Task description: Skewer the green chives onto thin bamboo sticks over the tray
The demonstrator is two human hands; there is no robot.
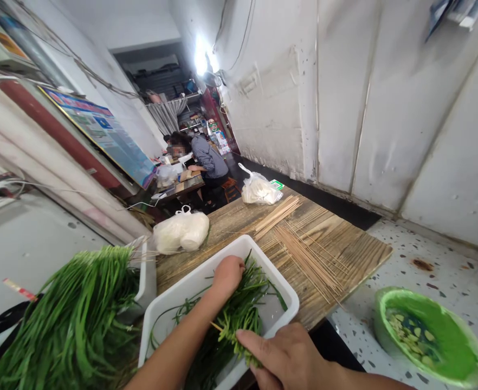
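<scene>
A white rectangular tray on the wooden table holds green chives. My left hand reaches into the tray, fingers curled down onto the far end of the chives. My right hand is at the tray's near edge, pinching a small bundle of chives; a thin bamboo skewer pokes out of that bundle. What the left fingers hold is hidden beneath the hand.
A big heap of loose chives fills a bin at left. Bamboo skewers lie spread on the wooden table, with two white plastic bags behind. A green basin stands on the floor at right. A person sits far off.
</scene>
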